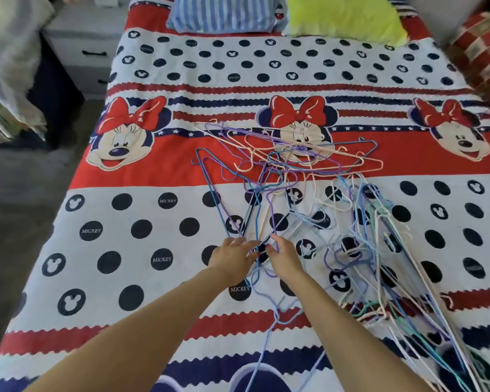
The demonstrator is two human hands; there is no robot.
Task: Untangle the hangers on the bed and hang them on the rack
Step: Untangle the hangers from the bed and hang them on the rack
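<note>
Hangers (289,176) lie tangled on the bed (142,250); left hand (232,257) and right hand (283,254), fingers straight, touch the pile's near edge.

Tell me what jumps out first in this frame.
The tangle of thin coloured hangers sprawled across the middle and right of the bed, on a loud red, white and navy cartoon-mouse bedspread. Next, the left hand and right hand side by side at the near edge of the pile, fingers reaching into the wires. No rack is in view.
</note>
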